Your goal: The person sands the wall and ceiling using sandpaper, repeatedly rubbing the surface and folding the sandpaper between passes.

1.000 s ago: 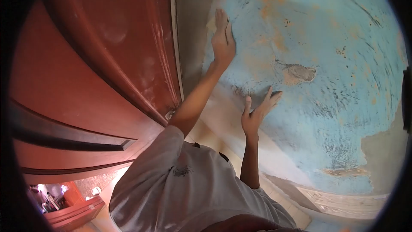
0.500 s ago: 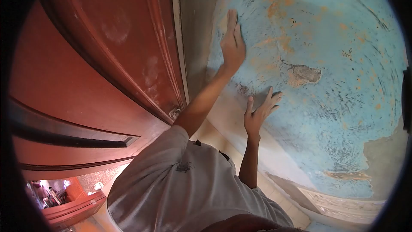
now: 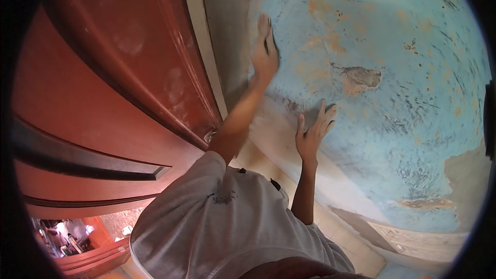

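The left hand [image 3: 265, 62] has been shifted a little toward the grey strip [image 3: 225, 46] at the edge of the blue wall [image 3: 382, 31] since half a second ago, so that border is now covered by it; its forearm is blurred by motion. The right hand [image 3: 309, 143] has been kept in nearly the same place, below and beside the rough hole [image 3: 364, 78].

The left fingers [image 3: 263, 27] are held long and narrow, laid along the painted surface — whether anything thin is pinned beneath them cannot be told. The right fingers are spread wide, with the thumb set well apart and nothing seen in the grasp; they are placed at the wall, though firm contact cannot be confirmed.

The wall is stretched out in front of both hands, marked by orange patches and dark scuffs. At the left, a red panelled surface [image 3: 119, 82] is seen.
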The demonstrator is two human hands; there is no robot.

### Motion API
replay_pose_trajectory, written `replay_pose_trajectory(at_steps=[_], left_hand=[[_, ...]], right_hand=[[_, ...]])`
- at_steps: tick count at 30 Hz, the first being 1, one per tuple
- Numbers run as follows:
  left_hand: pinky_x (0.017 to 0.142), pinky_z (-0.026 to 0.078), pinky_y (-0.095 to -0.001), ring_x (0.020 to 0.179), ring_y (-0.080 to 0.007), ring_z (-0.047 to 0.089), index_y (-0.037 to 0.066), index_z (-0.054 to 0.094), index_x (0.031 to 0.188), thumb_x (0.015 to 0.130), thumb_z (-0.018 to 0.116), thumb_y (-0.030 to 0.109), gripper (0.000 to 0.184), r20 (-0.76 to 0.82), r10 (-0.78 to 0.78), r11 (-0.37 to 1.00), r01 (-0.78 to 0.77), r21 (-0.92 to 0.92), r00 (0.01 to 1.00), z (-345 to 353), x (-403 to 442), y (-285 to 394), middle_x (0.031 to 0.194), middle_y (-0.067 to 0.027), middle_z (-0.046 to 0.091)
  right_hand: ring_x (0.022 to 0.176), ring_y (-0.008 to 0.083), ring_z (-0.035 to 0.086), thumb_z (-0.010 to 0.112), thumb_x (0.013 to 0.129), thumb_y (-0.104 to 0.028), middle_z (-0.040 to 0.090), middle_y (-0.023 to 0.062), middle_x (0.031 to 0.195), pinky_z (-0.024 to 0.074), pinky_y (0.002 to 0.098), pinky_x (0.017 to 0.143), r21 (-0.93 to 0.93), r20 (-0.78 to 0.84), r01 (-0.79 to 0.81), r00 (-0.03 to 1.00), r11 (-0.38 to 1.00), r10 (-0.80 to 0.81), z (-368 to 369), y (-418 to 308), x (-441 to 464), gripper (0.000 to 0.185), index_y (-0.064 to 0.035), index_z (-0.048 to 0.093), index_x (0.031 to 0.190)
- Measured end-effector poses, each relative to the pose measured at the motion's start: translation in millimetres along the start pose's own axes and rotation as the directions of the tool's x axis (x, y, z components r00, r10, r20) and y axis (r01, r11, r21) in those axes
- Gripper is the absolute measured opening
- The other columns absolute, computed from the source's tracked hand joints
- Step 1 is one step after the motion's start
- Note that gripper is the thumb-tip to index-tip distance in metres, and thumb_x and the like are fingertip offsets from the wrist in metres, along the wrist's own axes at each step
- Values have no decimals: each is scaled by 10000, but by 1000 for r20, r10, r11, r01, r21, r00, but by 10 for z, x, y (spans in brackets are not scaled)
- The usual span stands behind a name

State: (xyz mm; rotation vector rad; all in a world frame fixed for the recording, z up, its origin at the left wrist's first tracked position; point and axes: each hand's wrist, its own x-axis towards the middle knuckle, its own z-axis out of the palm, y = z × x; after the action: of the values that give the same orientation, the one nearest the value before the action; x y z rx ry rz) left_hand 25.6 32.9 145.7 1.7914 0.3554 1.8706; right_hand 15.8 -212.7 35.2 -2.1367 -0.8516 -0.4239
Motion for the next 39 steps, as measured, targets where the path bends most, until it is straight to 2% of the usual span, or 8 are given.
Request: replay_pose_trajectory(at_steps=[5, 7, 14, 16, 20, 32, 34, 39], left_hand=[[1129, 443, -387, 1352, -389, 580, 11, 547, 1488, 1064, 511, 75, 430, 30, -106, 994, 106, -14, 994, 31, 120, 14, 1470, -206, 596], [1145, 425, -390, 1384, -370, 551, 31, 529, 1509, 1051, 508, 37, 459, -46, 44, 998, -41, 51, 998, 21, -162, -105, 1517, -182, 558], [1184, 373, -413, 1437, -381, 489, 21, 521, 1514, 1046, 490, 2, 470, 14, -5, 998, 6, -70, 1000, 6, 202, 54, 1555, -197, 513], [1168, 404, -405, 1418, -387, 508, 12, 513, 1515, 1044, 482, -3, 472, 48, 17, 996, -21, 91, 999, -35, 11, 15, 1554, -213, 504], [1113, 476, -395, 1458, -383, 444, -21, 443, 1546, 1040, 455, -46, 507, 81, 9, 999, -11, 34, 997, -26, 107, 37, 1584, -268, 411], [1214, 348, -417, 1497, -396, 386, -27, 465, 1525, 1053, 463, 25, 474, 147, -114, 993, 116, -5, 983, -130, 202, 110, 1605, -237, 413], [1211, 351, -424, 1490, -396, 398, -32, 474, 1517, 1054, 464, 31, 467, 177, -48, 987, 19, 162, 983, -208, 54, 149, 1605, -247, 407], [1207, 367, -427, 1504, -402, 362, -48, 420, 1548, 1011, 436, -85, 538, 123, 27, 996, -37, 78, 992, -61, 257, 72, 1598, -283, 384]], right_hand=[[1536, 589, 110, 552, 1056, -446, 96, 374, 1675, 82, 705, 1208, -14, 27, -4, 1000, 1000, 4, -8, -22, 11, 800, -41, 207, 1654], [1531, 598, 111, 555, 1054, -450, 95, 381, 1672, 84, 707, 1206, -28, 25, -10, 1000, 1000, 11, 20, -6, 18, 809, -34, 202, 1652], [1527, 605, 108, 551, 1053, -458, 85, 395, 1665, 82, 710, 1203, -28, 26, 16, 1000, 999, -15, -14, 3, -11, 817, -25, 200, 1650], [1528, 605, 109, 549, 1054, -457, 84, 394, 1666, 82, 711, 1203, -23, 14, 7, 1000, 1000, -7, 7, 7, 16, 814, -26, 200, 1651], [1530, 600, 110, 552, 1053, -437, 87, 388, 1669, 84, 711, 1204, -17, 21, 20, 1000, 1000, -19, -37, -14, 5, 808, -28, 196, 1652], [1548, 573, 94, 578, 1043, -431, 71, 362, 1686, 91, 691, 1219, 13, 63, 30, 998, 999, -30, -162, -63, 2, 820, -38, 198, 1654], [1551, 568, 92, 580, 1042, -432, 70, 357, 1688, 91, 689, 1221, 16, 58, 31, 998, 999, -32, -169, -77, 8, 820, -39, 199, 1654], [1566, 525, 108, 594, 1039, -400, 107, 330, 1696, 97, 661, 1237, 29, 69, 56, 996, 998, -58, -248, -70, -17, 813, -52, 198, 1657]])
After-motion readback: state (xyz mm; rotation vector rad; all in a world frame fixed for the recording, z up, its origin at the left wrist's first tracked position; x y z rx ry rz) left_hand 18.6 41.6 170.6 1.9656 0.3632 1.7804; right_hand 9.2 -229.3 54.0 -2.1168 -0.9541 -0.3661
